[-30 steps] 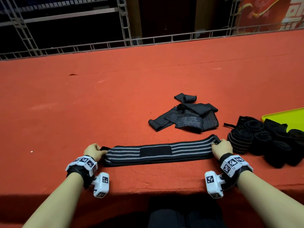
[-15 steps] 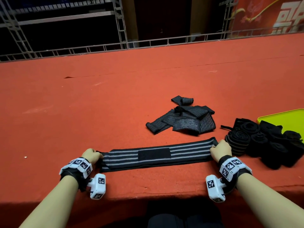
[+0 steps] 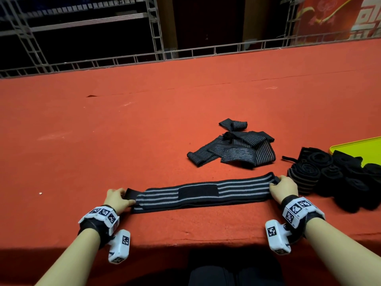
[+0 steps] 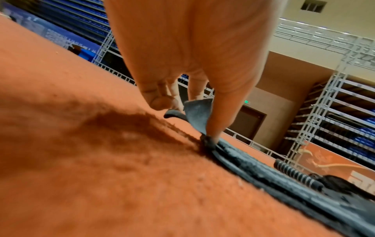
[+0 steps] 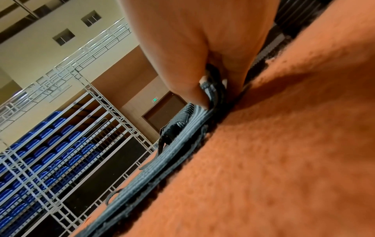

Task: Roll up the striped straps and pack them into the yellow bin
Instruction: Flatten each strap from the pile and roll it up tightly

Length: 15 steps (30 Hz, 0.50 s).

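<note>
A striped strap (image 3: 203,194) lies stretched flat along the near edge of the red table (image 3: 103,131), pinned at both ends. The left hand (image 3: 117,198) pinches the strap's plain black tab between thumb and fingers, lifting it slightly off the cloth, as the left wrist view shows; the right hand (image 3: 284,187) curls round the opposite end, the fabric bunched under its fingers. Held taut this way, the strap appears squared up for rolling, probably from the right-hand end. Just beyond the right hand sits a cluster of finished rolls (image 3: 334,178), touching the corner of the yellow bin (image 3: 358,144) but not yet inside it. Past the strap's middle, away from both grips, a loose pile of unrolled straps (image 3: 237,151) waits. Compared with a second ago, both hands hold the same ends and the strap lies just as flat; only the head camera has shifted slightly.
</note>
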Each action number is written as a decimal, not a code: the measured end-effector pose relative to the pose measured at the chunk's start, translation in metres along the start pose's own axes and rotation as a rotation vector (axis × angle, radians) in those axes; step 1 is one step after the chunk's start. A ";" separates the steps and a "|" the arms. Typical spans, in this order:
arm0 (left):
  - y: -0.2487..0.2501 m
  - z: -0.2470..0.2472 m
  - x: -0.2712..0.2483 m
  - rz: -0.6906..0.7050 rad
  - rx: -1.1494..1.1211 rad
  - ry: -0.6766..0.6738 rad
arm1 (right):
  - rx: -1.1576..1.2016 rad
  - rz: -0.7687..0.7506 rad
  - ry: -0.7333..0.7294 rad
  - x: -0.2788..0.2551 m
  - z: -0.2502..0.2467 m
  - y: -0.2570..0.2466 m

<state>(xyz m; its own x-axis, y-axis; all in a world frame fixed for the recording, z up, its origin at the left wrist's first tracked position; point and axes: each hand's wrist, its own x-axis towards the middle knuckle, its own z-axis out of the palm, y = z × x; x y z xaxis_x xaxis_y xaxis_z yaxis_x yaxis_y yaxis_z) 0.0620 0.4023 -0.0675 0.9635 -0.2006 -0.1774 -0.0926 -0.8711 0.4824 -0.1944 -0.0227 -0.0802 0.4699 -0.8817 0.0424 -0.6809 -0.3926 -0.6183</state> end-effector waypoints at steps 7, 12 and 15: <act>0.005 0.005 -0.011 0.081 0.113 0.038 | -0.007 -0.017 -0.006 0.001 0.002 0.002; 0.011 0.005 -0.012 0.165 0.174 0.051 | 0.013 -0.021 0.000 -0.001 0.002 0.003; 0.017 0.007 -0.012 0.232 0.210 0.014 | 0.013 -0.027 0.000 -0.002 0.002 0.004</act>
<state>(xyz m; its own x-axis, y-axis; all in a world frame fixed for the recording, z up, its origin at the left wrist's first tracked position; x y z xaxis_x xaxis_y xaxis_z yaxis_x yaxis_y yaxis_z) 0.0472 0.3865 -0.0631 0.9138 -0.4000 -0.0705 -0.3590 -0.8767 0.3202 -0.1969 -0.0224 -0.0843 0.4883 -0.8707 0.0591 -0.6603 -0.4128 -0.6273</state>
